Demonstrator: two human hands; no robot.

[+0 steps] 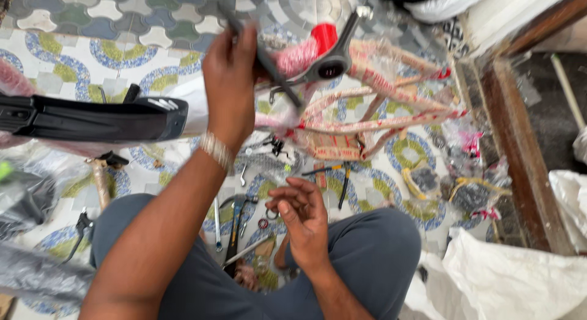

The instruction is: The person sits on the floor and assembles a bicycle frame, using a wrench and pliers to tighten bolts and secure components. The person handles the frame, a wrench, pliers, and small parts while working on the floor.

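Sitting cross-legged on a patterned tile floor (pixel 79 57). Left hand (pixel 229 81) raised far, its grip closing around a thin dark metal rod (pixel 272 69) slanting toward a black stem (pixel 333 57) on a plastic-wrapped red bicycle frame (pixel 373 112). Right hand (pixel 302 216) hovering near the lap, fingers loosely curled, pinching something small, too tiny to tell. Lying left, a glossy black mudguard (pixel 92 118); scattered between the knees, steel wrenches (pixel 235 225).

Lighting is even, soft daylight; I see no hard shadows on the tiled floor (pixel 122 44). My left hand (pixel 229 81) and the black rod (pixel 263 57) it grips show motion blur. The black mudguard (pixel 92 118) at left is soft. The white sacks (pixel 513 277) at lower right are bright, nearly overexposed. The right edge is dimmer.
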